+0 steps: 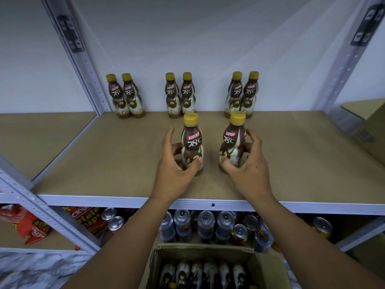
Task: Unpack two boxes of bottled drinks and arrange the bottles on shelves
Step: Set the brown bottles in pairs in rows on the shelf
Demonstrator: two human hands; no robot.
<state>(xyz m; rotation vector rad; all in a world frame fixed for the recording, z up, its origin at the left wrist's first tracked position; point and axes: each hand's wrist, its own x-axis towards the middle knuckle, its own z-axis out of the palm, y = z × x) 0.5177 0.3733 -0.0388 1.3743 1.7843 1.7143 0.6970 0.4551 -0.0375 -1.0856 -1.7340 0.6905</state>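
Two brown Kopiko bottles with yellow caps stand upright on the brown shelf board point(104, 155). My left hand point(177, 165) grips the lower body of the left bottle point(191, 138). My right hand point(248, 163) grips the right bottle point(232, 140), which leans slightly. Three pairs of the same bottles stand along the back wall: a left pair point(125, 97), a middle pair point(180, 94) and a right pair point(242, 94). Below me an open cardboard box point(208, 249) holds several more bottles.
Metal shelf uprights point(83, 65) rise at both sides. The shelf below holds several drink cans point(206, 226) and red snack bags point(31, 224). A second cardboard box point(368, 126) sits at the right end of the shelf.
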